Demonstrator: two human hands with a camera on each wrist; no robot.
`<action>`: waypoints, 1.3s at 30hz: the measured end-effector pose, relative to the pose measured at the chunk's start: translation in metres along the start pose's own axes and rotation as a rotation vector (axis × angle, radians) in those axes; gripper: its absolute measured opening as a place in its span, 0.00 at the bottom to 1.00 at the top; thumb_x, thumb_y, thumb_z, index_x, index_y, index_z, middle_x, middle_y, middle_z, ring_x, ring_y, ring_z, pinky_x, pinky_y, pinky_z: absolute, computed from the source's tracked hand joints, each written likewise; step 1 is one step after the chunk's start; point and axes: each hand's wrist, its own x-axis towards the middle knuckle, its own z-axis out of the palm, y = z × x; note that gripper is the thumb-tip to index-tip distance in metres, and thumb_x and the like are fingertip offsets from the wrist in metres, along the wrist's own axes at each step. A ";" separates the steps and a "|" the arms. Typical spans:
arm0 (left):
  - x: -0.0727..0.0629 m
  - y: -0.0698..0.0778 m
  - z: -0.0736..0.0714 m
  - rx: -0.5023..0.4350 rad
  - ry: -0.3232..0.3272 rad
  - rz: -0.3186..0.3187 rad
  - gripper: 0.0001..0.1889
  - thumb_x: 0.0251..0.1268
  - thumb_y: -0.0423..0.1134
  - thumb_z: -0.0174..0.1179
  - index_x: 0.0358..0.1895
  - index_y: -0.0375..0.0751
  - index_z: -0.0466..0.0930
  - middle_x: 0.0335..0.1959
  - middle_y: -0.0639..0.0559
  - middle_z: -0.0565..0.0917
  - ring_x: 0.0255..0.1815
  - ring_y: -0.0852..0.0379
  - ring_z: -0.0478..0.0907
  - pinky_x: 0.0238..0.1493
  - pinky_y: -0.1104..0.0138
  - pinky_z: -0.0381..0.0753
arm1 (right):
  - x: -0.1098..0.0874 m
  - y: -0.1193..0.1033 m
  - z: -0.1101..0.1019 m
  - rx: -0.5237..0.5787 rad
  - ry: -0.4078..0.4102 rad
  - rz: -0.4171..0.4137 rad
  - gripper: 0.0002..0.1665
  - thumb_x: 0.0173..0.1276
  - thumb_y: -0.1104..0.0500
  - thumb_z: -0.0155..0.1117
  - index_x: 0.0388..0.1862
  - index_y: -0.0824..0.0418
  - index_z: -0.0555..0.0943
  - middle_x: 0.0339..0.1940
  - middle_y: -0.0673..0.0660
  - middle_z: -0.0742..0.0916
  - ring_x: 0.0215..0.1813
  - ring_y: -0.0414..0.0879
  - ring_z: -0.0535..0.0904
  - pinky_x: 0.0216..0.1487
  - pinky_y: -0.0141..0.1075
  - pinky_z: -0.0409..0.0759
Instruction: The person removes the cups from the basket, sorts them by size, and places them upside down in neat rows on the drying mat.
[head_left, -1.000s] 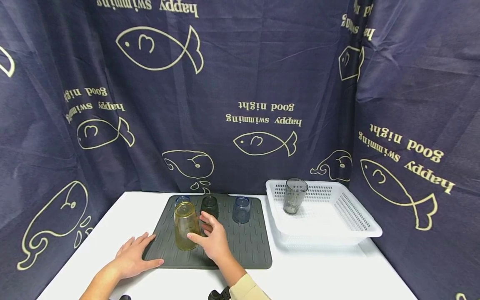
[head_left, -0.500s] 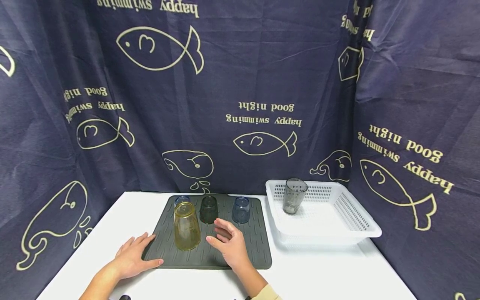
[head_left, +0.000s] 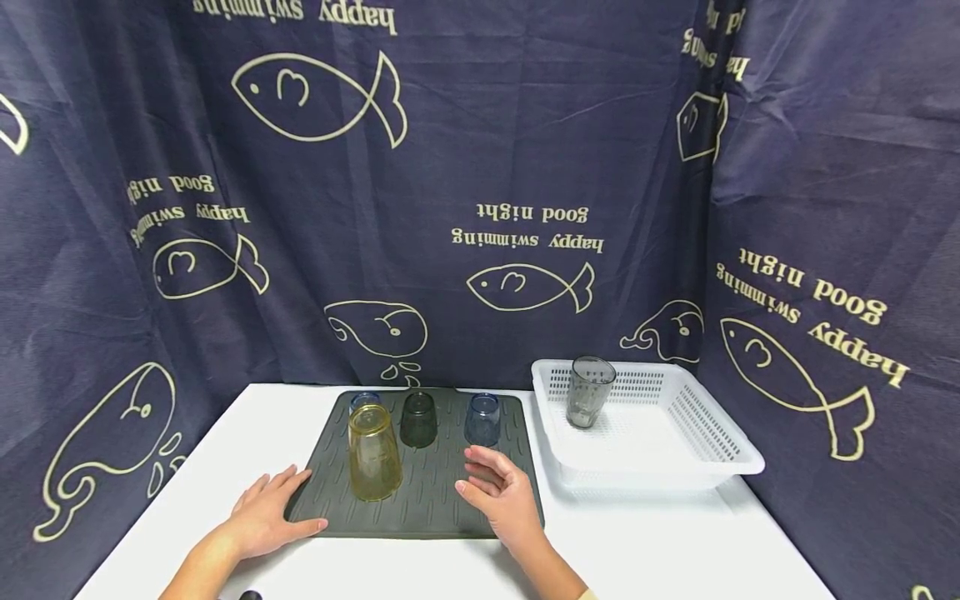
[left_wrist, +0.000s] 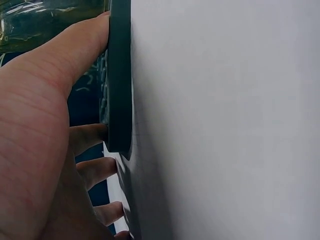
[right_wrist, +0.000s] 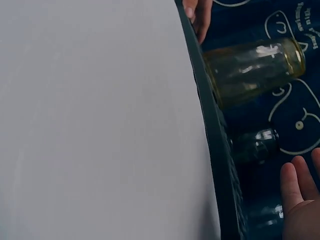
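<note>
My left hand rests at the front left corner of a dark grey drying mat, fingers spread, thumb and a finger on its edge. A tall yellow glass stands upside down on the mat, right of that hand. My right hand is over the mat's front right part, fingers loosely bent, holding nothing. Behind it sits a small blue glass. A small dark glass stands at the mat's back middle. Another blue glass is partly hidden behind the yellow one.
To the right of the mat, a white plastic basket stands on the white table. Inside its left side a tall grey glass leans slightly. Dark blue curtains with fish drawings enclose the table's back and sides.
My right hand has moved away from the yellow glass to the right, across the mat. The yellow glass stays where it was, and my left hand has not moved.
</note>
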 end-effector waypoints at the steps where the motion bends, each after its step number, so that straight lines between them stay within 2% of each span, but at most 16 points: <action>1: 0.000 0.000 0.000 0.001 0.002 0.000 0.50 0.55 0.67 0.69 0.72 0.34 0.69 0.73 0.24 0.66 0.70 0.10 0.56 0.64 0.23 0.58 | -0.001 -0.001 -0.004 -0.003 -0.003 -0.006 0.34 0.63 0.66 0.76 0.67 0.71 0.75 0.65 0.67 0.82 0.60 0.40 0.84 0.65 0.46 0.80; 6: 0.000 0.000 0.000 0.007 0.013 0.002 0.50 0.54 0.67 0.70 0.72 0.34 0.69 0.73 0.24 0.67 0.70 0.10 0.57 0.64 0.23 0.59 | -0.008 -0.008 -0.024 0.000 -0.004 -0.027 0.34 0.62 0.68 0.75 0.67 0.72 0.74 0.66 0.73 0.80 0.60 0.39 0.84 0.64 0.42 0.81; 11: 0.000 0.001 0.000 0.004 0.003 -0.001 0.50 0.54 0.67 0.70 0.72 0.34 0.69 0.73 0.24 0.67 0.70 0.10 0.57 0.64 0.23 0.59 | -0.013 -0.019 -0.044 -0.010 -0.008 -0.049 0.34 0.62 0.68 0.74 0.67 0.72 0.74 0.65 0.68 0.82 0.61 0.43 0.85 0.62 0.38 0.83; 14: 0.000 0.002 -0.001 0.005 -0.008 -0.005 0.50 0.55 0.67 0.69 0.72 0.34 0.69 0.73 0.24 0.66 0.70 0.11 0.56 0.64 0.23 0.59 | -0.015 -0.027 -0.055 -0.031 -0.021 -0.098 0.33 0.64 0.70 0.72 0.67 0.73 0.73 0.64 0.68 0.82 0.61 0.45 0.85 0.61 0.37 0.84; 18: 0.002 0.002 -0.002 0.013 -0.024 -0.013 0.50 0.55 0.68 0.69 0.73 0.34 0.69 0.74 0.24 0.66 0.71 0.11 0.56 0.64 0.23 0.59 | -0.014 -0.039 -0.069 -0.054 -0.035 -0.172 0.31 0.65 0.73 0.69 0.66 0.76 0.72 0.63 0.74 0.82 0.60 0.46 0.86 0.59 0.36 0.85; 22: 0.002 0.002 -0.002 0.016 -0.036 -0.021 0.51 0.55 0.68 0.68 0.73 0.34 0.68 0.74 0.24 0.65 0.71 0.11 0.55 0.65 0.23 0.58 | -0.013 -0.051 -0.081 -0.083 -0.024 -0.227 0.29 0.65 0.75 0.68 0.64 0.79 0.72 0.60 0.73 0.83 0.58 0.46 0.87 0.56 0.34 0.86; 27: 0.002 0.002 -0.002 0.011 -0.049 -0.027 0.51 0.56 0.69 0.68 0.73 0.34 0.67 0.75 0.24 0.64 0.72 0.11 0.54 0.66 0.23 0.55 | -0.008 -0.063 -0.094 -0.126 0.025 -0.260 0.28 0.64 0.76 0.69 0.63 0.80 0.73 0.57 0.66 0.87 0.55 0.46 0.88 0.53 0.31 0.86; 33: 0.001 0.004 -0.003 0.010 -0.052 -0.031 0.51 0.56 0.69 0.68 0.73 0.34 0.68 0.75 0.24 0.64 0.73 0.12 0.54 0.66 0.22 0.54 | 0.002 -0.076 -0.113 -0.205 0.079 -0.262 0.26 0.65 0.72 0.70 0.62 0.75 0.76 0.55 0.56 0.89 0.54 0.42 0.88 0.52 0.30 0.86; 39: 0.001 0.004 -0.003 0.018 -0.045 -0.027 0.51 0.56 0.69 0.68 0.73 0.34 0.68 0.74 0.24 0.65 0.73 0.13 0.55 0.66 0.22 0.55 | 0.018 -0.087 -0.134 -0.228 0.182 -0.253 0.24 0.65 0.72 0.71 0.59 0.74 0.79 0.52 0.54 0.90 0.52 0.40 0.88 0.51 0.28 0.86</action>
